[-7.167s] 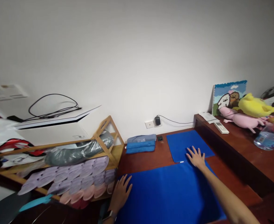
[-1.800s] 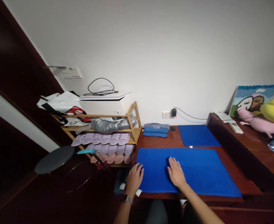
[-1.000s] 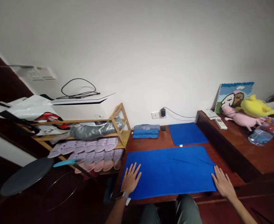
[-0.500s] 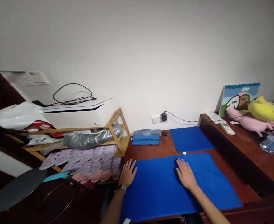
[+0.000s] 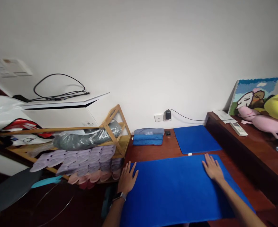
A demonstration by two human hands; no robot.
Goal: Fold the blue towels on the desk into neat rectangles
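Observation:
A large blue towel point(image 5: 176, 189) lies spread flat on a dark wooden table point(image 5: 150, 154). My left hand point(image 5: 127, 180) rests open at the towel's far left edge, fingers spread, a watch on the wrist. My right hand point(image 5: 212, 168) lies open and flat near the towel's far right corner. Just beyond it lies a smaller folded blue towel point(image 5: 195, 138). A stack of folded blue towels point(image 5: 148, 136) sits at the back by the wall.
A wooden rack point(image 5: 110, 126) with rows of slippers stands at left, a white box point(image 5: 56, 115) and cable on top. A raised wooden ledge point(image 5: 238, 142) at right carries plush toys point(image 5: 264, 121), a remote and a water bottle. A charger is plugged into the wall socket point(image 5: 168, 114).
My right hand has slid from the towel's middle out to its far right corner. My left hand has stayed at the left edge. The view has shifted slightly.

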